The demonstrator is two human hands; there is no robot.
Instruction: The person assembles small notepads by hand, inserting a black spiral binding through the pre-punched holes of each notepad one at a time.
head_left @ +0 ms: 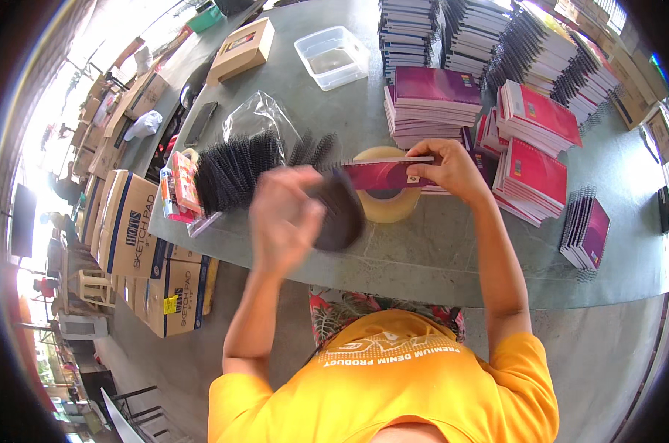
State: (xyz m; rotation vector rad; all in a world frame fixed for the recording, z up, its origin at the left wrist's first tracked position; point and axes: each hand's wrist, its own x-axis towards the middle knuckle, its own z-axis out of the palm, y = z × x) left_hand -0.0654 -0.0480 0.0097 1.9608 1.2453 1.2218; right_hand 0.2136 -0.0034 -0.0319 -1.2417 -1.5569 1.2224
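- Grey table [452, 258] carries stacks of spiral notebooks [537, 111].
- Heap of black spiral bindings [234, 166] lies left.
- Right hand [452, 168] pinches a magenta notebook [382, 175] over a tape roll [388, 201].
- Left hand [282, 214], blurred, curls around a black coil [339, 210] at its spine.

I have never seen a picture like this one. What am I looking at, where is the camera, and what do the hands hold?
The camera sits on a person's head and looks down, so its wide lens bends the edges. The right hand holds a purple notebook by one end above a roll of tape. The left hand is blurred and holds a black spiral coil at the notebook's other end. On the grey table lie more black coils, notebook stacks and a clear plastic box.
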